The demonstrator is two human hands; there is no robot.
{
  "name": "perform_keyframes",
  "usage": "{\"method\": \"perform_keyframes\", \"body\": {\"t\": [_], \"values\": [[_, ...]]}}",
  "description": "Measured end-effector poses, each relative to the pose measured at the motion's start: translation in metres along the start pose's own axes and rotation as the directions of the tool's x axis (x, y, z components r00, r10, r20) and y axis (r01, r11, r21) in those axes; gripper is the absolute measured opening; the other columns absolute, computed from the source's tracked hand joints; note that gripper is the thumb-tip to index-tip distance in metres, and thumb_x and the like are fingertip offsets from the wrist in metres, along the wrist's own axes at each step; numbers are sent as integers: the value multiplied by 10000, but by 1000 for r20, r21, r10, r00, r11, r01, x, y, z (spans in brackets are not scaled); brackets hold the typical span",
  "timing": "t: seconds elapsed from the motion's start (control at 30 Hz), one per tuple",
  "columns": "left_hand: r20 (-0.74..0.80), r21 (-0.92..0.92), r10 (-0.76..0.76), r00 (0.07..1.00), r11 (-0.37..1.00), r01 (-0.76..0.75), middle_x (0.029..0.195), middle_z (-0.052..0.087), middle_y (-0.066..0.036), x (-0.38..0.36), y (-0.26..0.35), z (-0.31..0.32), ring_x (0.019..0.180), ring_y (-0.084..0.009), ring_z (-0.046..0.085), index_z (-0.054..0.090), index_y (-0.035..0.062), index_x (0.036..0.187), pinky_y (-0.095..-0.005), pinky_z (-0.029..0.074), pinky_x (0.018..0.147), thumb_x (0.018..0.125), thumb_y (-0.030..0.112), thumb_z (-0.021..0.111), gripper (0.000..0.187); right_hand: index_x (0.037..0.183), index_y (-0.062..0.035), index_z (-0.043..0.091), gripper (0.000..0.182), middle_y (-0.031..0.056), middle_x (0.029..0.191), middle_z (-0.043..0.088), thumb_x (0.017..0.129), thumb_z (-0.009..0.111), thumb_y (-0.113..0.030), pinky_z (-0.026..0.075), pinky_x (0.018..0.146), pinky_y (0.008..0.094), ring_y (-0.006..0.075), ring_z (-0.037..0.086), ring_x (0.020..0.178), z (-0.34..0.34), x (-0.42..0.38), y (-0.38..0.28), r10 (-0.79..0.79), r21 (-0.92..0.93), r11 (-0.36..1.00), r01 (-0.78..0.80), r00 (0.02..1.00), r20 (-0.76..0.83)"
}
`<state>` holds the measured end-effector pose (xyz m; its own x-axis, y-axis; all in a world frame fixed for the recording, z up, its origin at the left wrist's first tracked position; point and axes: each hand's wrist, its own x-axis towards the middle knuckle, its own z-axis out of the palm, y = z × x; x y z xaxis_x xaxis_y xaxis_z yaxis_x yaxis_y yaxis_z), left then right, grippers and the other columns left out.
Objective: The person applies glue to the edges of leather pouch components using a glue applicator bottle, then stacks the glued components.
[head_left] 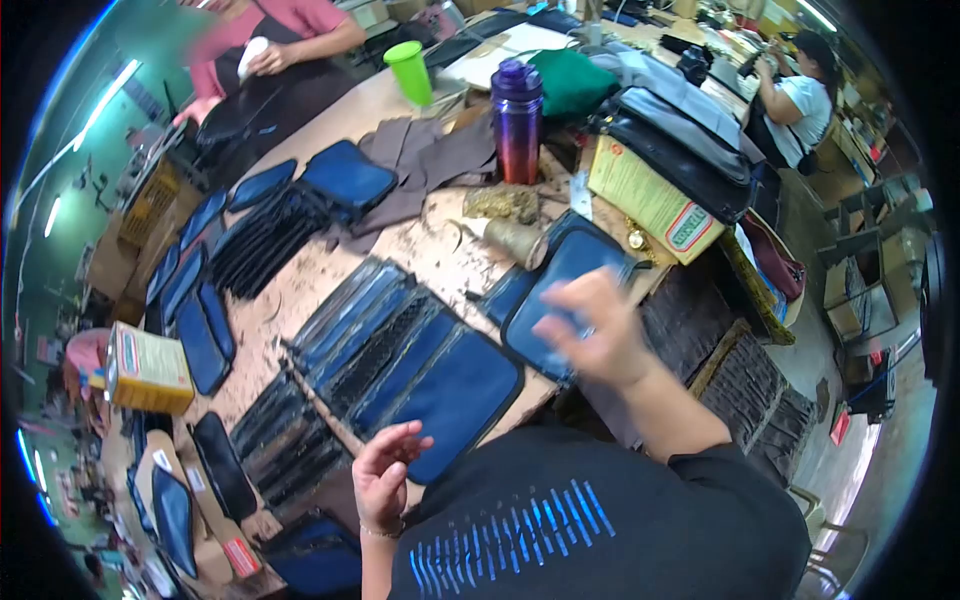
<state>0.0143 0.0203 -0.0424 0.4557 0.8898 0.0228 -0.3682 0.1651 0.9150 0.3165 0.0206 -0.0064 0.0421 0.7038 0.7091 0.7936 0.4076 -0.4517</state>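
Note:
My left hand [388, 474] is held up at the table's near edge, fingers loosely bent and apart, with nothing in it. Beside it lies a spread of dark blue panels with black edging [455, 375], overlapping in rows. My right hand [597, 328] is blurred by motion, its thumb and forefinger apart with nothing visible between them. Behind it in this view is a blue padded panel with a black rim [575, 262]. A cylindrical tan object [515, 240] and a rough brownish block [500, 205] lie just beyond that panel.
More blue panels [205, 335] and a dark stack [265, 240] lie at left, near a yellow-and-white tin [150, 368]. A purple-red bottle [517, 120], a green cup [408, 72] and another tin [655, 200] stand farther back. Two people work across the table and at right.

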Motion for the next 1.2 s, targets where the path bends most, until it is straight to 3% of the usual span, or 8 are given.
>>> {"method": "perform_keyframes", "body": {"t": [0.1,0.23,0.33,0.5,0.7,0.93,1.03,1.2], "values": [[-115,134,164,980,980,-149,953,543,-150,-4,-1,2,869,-246,564,483,-6,845,-341,446,797,783,79,562,130,845,-89,581,234,28,767,521,641,668,-165,399,597,307,199,502,720,47,-34,-28,-240,282,949,143,906,348],[-223,194,262,939,956,-220,876,541,-150,-18,-8,-13,853,-249,557,513,-32,824,-355,447,780,835,118,508,150,793,-81,580,208,33,754,532,625,672,-163,407,614,317,212,515,712,42,-43,-15,-204,252,961,114,909,364],[-214,114,282,935,958,-263,911,534,-146,-24,-11,-18,865,-247,553,524,-52,890,-365,454,786,866,236,465,295,700,-33,559,214,111,704,542,678,651,-224,416,642,351,268,520,697,13,-45,27,220,-115,971,-207,969,112],[-185,57,190,964,982,-182,992,545,-147,-22,-14,-17,899,-250,554,500,-45,1025,-358,437,818,866,326,447,407,669,18,554,427,174,685,567,682,647,-399,443,614,365,315,560,679,-17,-71,94,790,-439,545,-714,612,-15],[54,377,69,996,922,-84,1039,511,-142,-9,-2,-1,933,-255,540,491,-49,1062,-365,421,836,826,338,519,454,806,39,576,471,153,698,593,680,651,-408,459,618,323,251,582,644,3,-101,112,874,-112,483,-868,486,7],[67,390,7,998,920,-33,1038,503,-138,-13,0,-1,938,-231,537,515,-47,1058,-325,418,836,789,341,573,476,942,2,512,346,14,734,545,711,677,-195,390,567,201,75,481,616,11,-87,96,932,455,278,-846,353,87],[69,383,9,998,923,-35,1042,500,-137,-13,0,-1,938,-230,537,515,-47,1060,-325,418,838,788,338,576,476,979,56,496,375,54,772,548,705,677,-125,419,640,220,107,513,705,10,-77,85,957,514,189,-837,274,94],[62,384,1,998,923,-24,1038,499,-135,-12,1,2,942,-224,535,512,-49,1064,-320,417,839,787,331,581,475,962,54,489,331,46,751,548,689,662,-19,427,637,208,90,509,669,19,-83,94,933,601,268,-753,358,33]]}}
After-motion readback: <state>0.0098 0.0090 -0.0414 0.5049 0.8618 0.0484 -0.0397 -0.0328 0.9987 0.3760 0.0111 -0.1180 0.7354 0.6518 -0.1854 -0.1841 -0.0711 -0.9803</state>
